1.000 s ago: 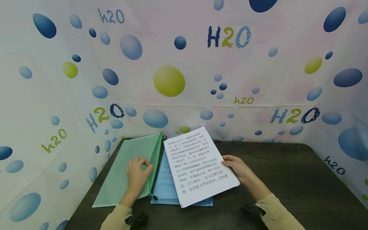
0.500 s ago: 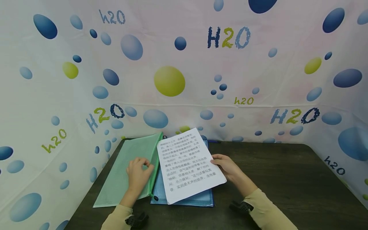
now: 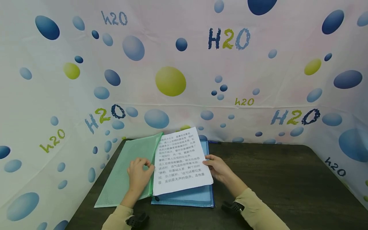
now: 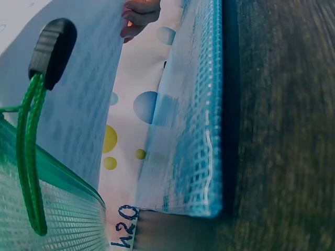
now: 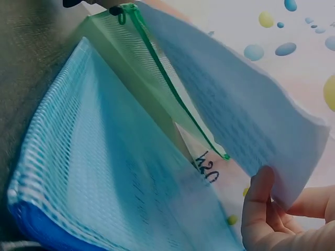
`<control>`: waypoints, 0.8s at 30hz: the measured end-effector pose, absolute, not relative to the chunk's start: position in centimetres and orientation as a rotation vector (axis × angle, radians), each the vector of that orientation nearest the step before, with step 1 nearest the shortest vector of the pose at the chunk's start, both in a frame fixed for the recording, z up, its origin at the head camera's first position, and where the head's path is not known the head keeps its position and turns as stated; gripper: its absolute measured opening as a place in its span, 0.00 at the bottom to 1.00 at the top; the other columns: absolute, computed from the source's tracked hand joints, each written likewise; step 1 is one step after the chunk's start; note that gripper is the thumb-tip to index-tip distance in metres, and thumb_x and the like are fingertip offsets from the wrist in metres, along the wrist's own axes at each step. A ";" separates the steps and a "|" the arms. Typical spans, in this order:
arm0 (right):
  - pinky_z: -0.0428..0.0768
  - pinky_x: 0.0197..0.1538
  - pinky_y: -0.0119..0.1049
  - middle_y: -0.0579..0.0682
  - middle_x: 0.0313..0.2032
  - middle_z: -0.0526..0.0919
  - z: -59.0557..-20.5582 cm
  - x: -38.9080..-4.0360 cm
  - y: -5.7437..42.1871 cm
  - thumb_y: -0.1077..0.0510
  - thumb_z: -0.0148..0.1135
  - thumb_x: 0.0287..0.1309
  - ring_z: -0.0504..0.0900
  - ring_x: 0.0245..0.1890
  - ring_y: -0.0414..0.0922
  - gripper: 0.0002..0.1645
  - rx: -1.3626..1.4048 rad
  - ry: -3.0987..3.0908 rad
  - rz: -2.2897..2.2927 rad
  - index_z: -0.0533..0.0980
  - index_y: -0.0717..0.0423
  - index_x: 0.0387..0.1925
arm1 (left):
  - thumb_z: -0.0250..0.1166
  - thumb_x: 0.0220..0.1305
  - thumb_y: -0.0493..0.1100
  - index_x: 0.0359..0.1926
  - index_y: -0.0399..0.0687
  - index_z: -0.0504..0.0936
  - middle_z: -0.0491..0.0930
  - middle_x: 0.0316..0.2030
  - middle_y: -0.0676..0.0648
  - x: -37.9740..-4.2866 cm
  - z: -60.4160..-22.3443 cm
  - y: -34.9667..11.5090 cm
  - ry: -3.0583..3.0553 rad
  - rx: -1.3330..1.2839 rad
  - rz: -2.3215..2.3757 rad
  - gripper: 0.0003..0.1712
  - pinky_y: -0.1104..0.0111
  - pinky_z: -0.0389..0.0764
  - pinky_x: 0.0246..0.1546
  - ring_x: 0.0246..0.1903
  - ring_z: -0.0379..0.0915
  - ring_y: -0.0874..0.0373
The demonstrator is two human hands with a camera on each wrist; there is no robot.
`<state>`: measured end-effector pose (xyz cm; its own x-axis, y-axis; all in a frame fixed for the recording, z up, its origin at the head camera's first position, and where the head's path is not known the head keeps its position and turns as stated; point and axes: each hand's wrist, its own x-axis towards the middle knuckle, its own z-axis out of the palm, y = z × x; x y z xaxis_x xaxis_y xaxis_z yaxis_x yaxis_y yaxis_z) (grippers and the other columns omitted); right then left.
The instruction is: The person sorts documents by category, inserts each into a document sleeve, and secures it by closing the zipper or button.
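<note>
My right hand [image 3: 219, 169] pinches the right edge of a printed white paper [image 3: 179, 159], thumb on top, fingers beneath. The paper is tilted above a blue mesh zipper pouch [image 3: 195, 198] on the table; printing shows through that pouch in the right wrist view. To the left lies a green mesh zipper pouch [image 3: 115, 175], its zipper side raised. My left hand [image 3: 139, 174] pinches the green pouch's upper edge between thumb and index finger. The paper's left edge meets the green pouch's mouth; how far inside, I cannot tell. A black zipper pull [image 4: 53, 52] hangs on a green cord.
A dark wooden table [image 3: 273, 182] extends to the right of the pouches. Behind and left of it hangs a white cloth [image 3: 201, 64] printed with blue and green dots and H2O lettering. Black straps sit on both wrists.
My right hand has moved left with the paper, bringing its left edge to the green pouch's mouth. More of the blue pouch shows at the right. My left hand stays in place.
</note>
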<state>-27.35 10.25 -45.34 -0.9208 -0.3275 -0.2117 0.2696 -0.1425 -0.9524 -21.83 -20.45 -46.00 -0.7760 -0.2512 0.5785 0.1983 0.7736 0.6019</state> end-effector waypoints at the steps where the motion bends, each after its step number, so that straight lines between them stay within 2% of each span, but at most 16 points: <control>1: 0.81 0.40 0.35 0.50 0.42 0.82 -45.4 -27.3 10.1 0.68 0.51 0.66 0.83 0.37 0.41 0.19 -0.050 1.746 -2.121 0.65 0.68 0.57 | 0.67 0.48 0.36 0.18 0.50 0.73 0.78 0.31 0.44 -21.8 -46.0 -20.5 -2.297 0.042 -0.873 0.11 0.54 0.58 0.41 0.32 0.63 0.49; 15: 0.82 0.38 0.38 0.58 0.47 0.81 -46.1 -26.2 8.9 0.70 0.51 0.64 0.83 0.37 0.44 0.19 0.103 1.777 -2.209 0.67 0.68 0.57 | 0.68 0.48 0.37 0.19 0.51 0.74 0.78 0.32 0.44 -21.9 -46.3 -20.7 -2.295 0.033 -0.883 0.11 0.56 0.57 0.39 0.33 0.64 0.49; 24: 0.81 0.39 0.38 0.61 0.48 0.80 -46.5 -25.8 8.3 0.72 0.50 0.63 0.83 0.38 0.46 0.19 0.132 1.786 -2.227 0.67 0.68 0.56 | 0.67 0.47 0.36 0.18 0.50 0.73 0.79 0.33 0.44 -21.9 -46.4 -20.6 -2.314 0.034 -0.873 0.11 0.52 0.58 0.41 0.36 0.66 0.46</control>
<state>-25.84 8.29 -46.52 -0.9559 -0.1615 -0.2453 0.2745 -0.1943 -0.9418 -21.94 -20.62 -46.38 -0.7849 -0.2416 0.5706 0.1954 0.7774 0.5978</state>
